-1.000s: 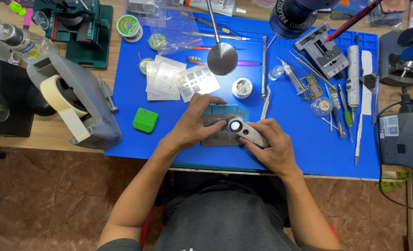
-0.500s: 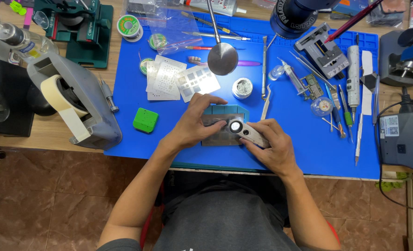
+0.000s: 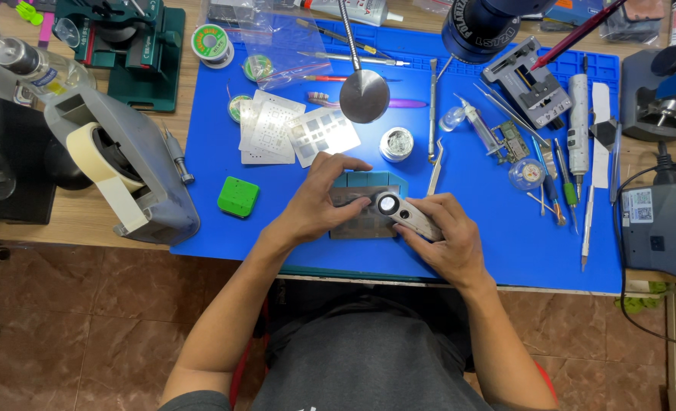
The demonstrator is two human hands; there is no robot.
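Left hand: the left hand (image 3: 323, 202) lies palm-down, fingers curled, on a grey rectangular metal plate (image 3: 361, 221), pressing it flat with fingertips at its top edge.
Right hand: the right hand (image 3: 444, 240) is closed around a silver folding loupe with a round black-rimmed lens (image 3: 399, 213), thumb and fingers pinching its handle.
Loupe position: the lens sits over the plate's right end, just beside the left fingertips.
Plate position: near the front edge of the blue silicone work mat (image 3: 216, 152), partly over a teal block (image 3: 380, 181).
Nearby: white perforated stencil sheets (image 3: 292, 133) behind the hands; a small green square box (image 3: 238, 196) to the left; a grey tape dispenser with cream tape (image 3: 121, 164) at the mat's left edge.
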